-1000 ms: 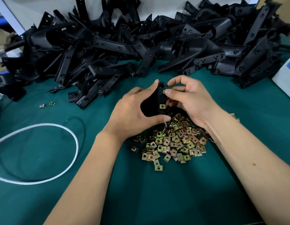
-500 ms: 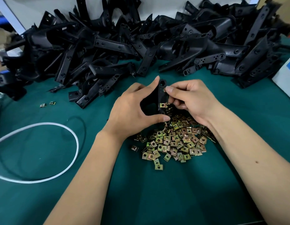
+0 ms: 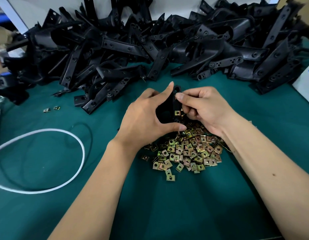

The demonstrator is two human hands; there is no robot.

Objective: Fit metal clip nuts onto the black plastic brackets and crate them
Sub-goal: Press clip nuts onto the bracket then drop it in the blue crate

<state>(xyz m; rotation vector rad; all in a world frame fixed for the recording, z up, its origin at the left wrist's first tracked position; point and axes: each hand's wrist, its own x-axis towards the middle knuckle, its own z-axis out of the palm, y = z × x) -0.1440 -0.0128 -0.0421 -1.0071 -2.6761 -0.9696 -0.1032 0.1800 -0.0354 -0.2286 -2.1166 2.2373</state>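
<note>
1. Left hand [image 3: 146,116] grips bracket [image 3: 174,103] upright, mid-table [image 3: 167,213]
2. Right hand [image 3: 207,108] thumb and fingers pinch its edge; one clip nut [image 3: 177,113] already fitted
3. Loose clip nuts [image 3: 186,149] heaped just below
4. Bracket pile [image 3: 150,45] along far edge
5. No legible markings

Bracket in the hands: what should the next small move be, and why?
Probably push the upper clip nut fully home. The left hand grips the bracket, the right hand presses its thumb on that nut at the bracket's edge, and a lower clip nut already sits in place.
</note>
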